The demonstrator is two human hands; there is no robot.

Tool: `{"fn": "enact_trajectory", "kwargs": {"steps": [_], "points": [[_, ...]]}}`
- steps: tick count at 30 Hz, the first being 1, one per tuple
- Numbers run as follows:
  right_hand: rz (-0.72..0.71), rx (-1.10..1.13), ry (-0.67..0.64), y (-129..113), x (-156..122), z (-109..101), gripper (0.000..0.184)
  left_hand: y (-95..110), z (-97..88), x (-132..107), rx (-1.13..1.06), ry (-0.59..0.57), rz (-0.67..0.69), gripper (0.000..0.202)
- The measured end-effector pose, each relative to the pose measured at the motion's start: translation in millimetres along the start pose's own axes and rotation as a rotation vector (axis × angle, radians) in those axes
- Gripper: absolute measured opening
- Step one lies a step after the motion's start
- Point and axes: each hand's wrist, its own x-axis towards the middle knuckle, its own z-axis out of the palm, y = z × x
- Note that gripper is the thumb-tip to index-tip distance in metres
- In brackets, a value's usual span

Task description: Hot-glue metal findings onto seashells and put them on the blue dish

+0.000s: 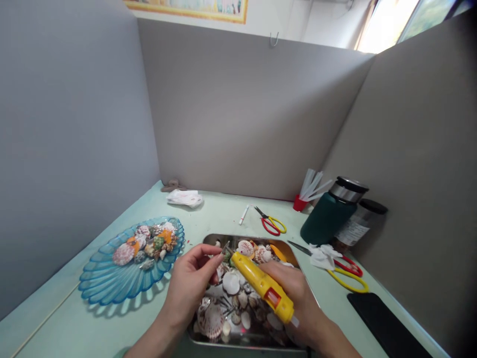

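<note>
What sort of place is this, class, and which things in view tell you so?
Probably a craft workstation, perhaps in a workshop or classroom. The right hand holds a yellow glue gun, seashells fill a metal tray, and grey partitions enclose the table.

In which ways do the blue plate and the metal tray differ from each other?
The blue plate is see-through and ribbed, with a wavy rim; the metal tray is silvery, with straight sides. The plate stands clear of the left hand and right hand; the tray lies partly beneath both. On the plate, shells gather toward the far end; in the tray, they spread more widely. Both rest on the table and hold shells.
</note>
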Motion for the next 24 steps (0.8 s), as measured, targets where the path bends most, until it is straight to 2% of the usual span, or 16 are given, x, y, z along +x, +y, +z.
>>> {"fn": "enact_trajectory", "kwargs": {"steps": [5, 13, 22, 24], "points": [[0.009, 0.009, -0.006, -1, 0, 1, 0.034, -5, -2.7, -1, 0.163, 0.027, 0.103, 0.015], [0.004, -0.027, -0.018, -4, 3, 1, 0.026, -8, -5.5, -6, 0.454, 0.068, 0.506, 0.007], [0.030, -0.023, -0.009, -4, 2, 1, 0.032, -18, -12.2, -4, 0.571, 0.048, 0.797, 0.015], [0.027, -0.027, -0.019, -4, 3, 1, 0.033, -18, -12.1, -3, 0.565, 0.045, 0.821, 0.014]]}}
